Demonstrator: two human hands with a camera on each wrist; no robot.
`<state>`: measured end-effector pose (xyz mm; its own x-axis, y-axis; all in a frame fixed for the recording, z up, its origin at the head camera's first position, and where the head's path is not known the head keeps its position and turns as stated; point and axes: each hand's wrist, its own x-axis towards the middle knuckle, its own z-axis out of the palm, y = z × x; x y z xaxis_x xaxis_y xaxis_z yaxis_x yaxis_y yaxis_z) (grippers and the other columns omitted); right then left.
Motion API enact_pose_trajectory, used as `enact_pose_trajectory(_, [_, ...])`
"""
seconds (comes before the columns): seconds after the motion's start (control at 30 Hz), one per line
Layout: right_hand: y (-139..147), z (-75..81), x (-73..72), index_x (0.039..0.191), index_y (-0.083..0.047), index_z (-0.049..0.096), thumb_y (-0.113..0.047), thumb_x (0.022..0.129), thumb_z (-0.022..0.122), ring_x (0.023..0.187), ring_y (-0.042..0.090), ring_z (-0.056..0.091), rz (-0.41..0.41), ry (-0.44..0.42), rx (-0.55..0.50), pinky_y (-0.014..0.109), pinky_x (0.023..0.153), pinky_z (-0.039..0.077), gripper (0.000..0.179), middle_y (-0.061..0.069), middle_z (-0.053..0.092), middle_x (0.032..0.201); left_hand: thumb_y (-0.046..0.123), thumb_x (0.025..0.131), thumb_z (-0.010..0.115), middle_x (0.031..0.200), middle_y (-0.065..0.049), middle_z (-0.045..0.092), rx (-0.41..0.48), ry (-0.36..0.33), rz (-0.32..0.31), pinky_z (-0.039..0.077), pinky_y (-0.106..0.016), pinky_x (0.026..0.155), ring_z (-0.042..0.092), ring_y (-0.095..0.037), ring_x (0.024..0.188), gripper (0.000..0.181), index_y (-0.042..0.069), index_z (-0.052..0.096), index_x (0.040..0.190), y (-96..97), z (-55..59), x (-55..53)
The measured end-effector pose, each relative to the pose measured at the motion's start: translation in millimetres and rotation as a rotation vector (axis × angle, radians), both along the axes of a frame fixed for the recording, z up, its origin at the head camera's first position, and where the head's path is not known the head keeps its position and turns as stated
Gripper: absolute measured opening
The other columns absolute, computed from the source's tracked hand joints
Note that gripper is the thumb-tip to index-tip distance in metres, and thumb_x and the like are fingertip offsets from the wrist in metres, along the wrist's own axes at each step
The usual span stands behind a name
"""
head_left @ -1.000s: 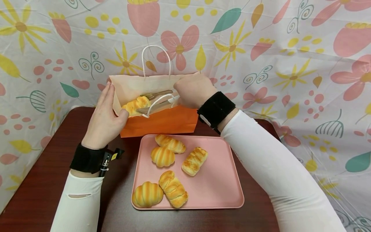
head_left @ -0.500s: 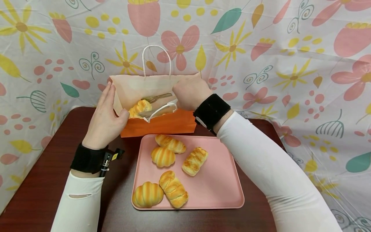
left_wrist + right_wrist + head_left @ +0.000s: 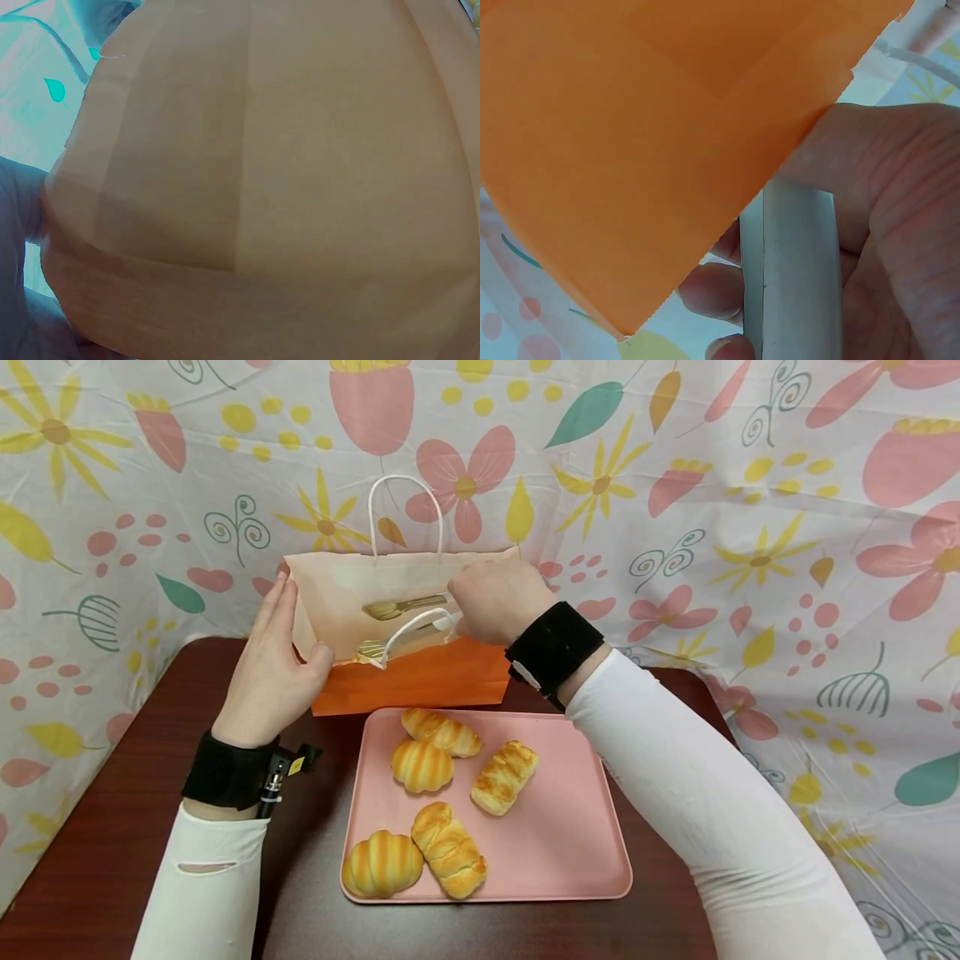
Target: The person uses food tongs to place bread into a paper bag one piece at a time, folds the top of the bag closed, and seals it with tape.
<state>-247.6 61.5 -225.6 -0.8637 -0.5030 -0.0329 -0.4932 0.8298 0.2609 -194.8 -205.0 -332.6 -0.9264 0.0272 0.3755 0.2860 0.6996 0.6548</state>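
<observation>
In the head view my right hand (image 3: 502, 597) grips a pair of serving tongs (image 3: 416, 604) by the handle, reaching in over the right side of an orange paper bag (image 3: 412, 683). Two spread tips of the tongs show bare against the bag's pale inside. Pale handle arms of the tongs (image 3: 802, 277) run between thumb and fingers in the right wrist view. My left hand (image 3: 273, 664) rests at the bag's left edge, fingers extended along its side and thumb by the front rim. The bag's brown paper side (image 3: 300, 150) fills most of the left wrist view.
A pink tray (image 3: 570, 827) lies in front of the bag, with several bread rolls (image 3: 448, 850) on its left and middle. White cord handles (image 3: 405, 479) rise from the bag. The dark wooden table (image 3: 142, 802) backs onto a flowered curtain (image 3: 675, 468).
The bread roll between the tongs has dropped down into the bag, out of sight. The tongs' tips now show bare inside the bag. My left hand keeps its place.
</observation>
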Motion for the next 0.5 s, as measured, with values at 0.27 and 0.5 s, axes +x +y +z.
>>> enact_pose_trajectory(0.27, [10.1,5.6,3.1,0.092,-0.013,0.068,-0.03,0.09,0.067,0.087,0.032,0.062,-0.004,0.031,-0.046,0.05,0.073,0.057,0.016,0.004,0.064,0.089,0.023,0.093,0.051,0.173,0.002,0.006,0.005,-0.006,0.009,0.022,-0.058,0.125,0.017,-0.029,0.159,0.082,0.013,0.012,0.164,0.2,-1.2,-1.6])
enact_pose_trajectory(0.5, [23.4,12.5,5.9,0.115,-0.014,0.067,-0.037,0.094,0.068,0.095,0.028,0.065,0.002,0.018,-0.095,0.05,0.079,0.056,0.031,0.005,0.068,0.107,0.022,0.092,0.05,0.173,0.002,0.007,0.009,0.007,0.022,0.022,-0.057,0.125,0.017,-0.027,0.159,0.082,0.012,0.013,0.164,-0.8,-2.3,-2.9])
